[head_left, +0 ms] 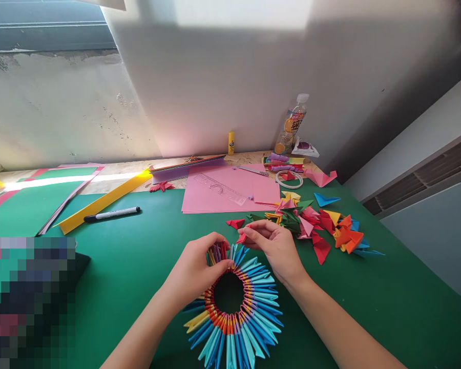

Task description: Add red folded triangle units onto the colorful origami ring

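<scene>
Bottle point(291, 125) noted near wall point(215, 77), packet point(306, 148) set beside it. Glue stick point(231, 143) seen stood upright; marker point(112, 214) laid flat, farther left.

Behind the paper ring point(262, 299) lies a ruler point(221, 189) on paper point(249, 185), left of what seems a tape roll point(290, 187).

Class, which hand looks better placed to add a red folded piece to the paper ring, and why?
Probably the right hand: it pinches a red folded piece near the far edge of the paper ring, while the left hand is occupied gripping that ring.
</scene>
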Tool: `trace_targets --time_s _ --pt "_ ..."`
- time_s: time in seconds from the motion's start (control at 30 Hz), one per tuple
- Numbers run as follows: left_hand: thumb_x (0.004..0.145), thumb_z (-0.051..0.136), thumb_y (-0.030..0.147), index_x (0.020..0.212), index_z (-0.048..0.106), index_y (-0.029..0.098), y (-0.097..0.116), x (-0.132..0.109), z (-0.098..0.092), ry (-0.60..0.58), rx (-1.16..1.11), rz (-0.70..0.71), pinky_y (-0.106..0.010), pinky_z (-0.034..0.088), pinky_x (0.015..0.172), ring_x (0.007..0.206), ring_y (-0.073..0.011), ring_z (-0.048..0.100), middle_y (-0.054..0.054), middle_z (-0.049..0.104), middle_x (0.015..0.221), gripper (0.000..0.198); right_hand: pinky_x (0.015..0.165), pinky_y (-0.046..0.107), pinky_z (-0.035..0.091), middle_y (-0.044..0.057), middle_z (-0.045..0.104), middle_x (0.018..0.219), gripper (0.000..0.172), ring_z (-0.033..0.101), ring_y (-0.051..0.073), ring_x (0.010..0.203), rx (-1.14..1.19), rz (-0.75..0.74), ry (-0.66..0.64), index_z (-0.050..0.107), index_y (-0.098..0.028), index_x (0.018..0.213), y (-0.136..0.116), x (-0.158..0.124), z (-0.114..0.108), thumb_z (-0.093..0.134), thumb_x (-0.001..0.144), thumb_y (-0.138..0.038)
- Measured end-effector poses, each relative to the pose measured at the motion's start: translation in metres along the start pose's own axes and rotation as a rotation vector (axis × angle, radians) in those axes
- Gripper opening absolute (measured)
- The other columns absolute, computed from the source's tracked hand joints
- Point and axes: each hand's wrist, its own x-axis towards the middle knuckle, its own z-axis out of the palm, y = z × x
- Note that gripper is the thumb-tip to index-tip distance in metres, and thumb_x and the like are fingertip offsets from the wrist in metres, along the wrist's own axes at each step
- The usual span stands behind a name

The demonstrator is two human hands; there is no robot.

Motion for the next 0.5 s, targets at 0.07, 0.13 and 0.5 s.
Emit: trace_targets --time_s 0.07,0.13,0.5 --pt "0.075 0.059 0.023 0.088 0.057 0.021 -0.0003 -0.0001 0.0003 0.0 -0.005 -0.001 -0.025 0.043 0.067 0.074 -0.0148 0.057 0.002 0.063 0.081 0.013 0.06 0.023 0.055 0.002 0.071 0.067 0.026 0.066 0.013 0.059 0.007 0.0 0.005 0.066 -0.015 0.073 0.0005 -0.0005 0.0011 0.079 0.059 -0.033" --pt "0.075 0.059 0.022 0.088 0.057 0.021 -0.0007 -0.0004 0.0007 0.001 -0.011 0.001 -0.025 0.043 0.067 0.073 -0.0147 0.057 0.002 0.063 0.081 0.013 0.059 0.023 0.056 0.002 0.071 0.066 0.025 0.066 0.014 0.059 0.008 0.001 -0.001 0.065 -0.015 0.072 0.0006 -0.0009 0.0022 0.079 0.059 -0.033" --pt "0.076 0.058 0.021 0.09 0.057 0.021 -0.0004 -0.0006 0.0004 -0.008 0.001 0.022 -0.026 0.043 0.07 0.077 -0.0156 0.057 0.001 0.064 0.085 0.014 0.061 0.025 0.056 0.003 0.071 0.066 0.025 0.067 0.015 0.06 -0.004 -0.032 -0.011 0.064 -0.015 0.072 0.0005 -0.0016 0.0047 0.078 0.061 -0.033"
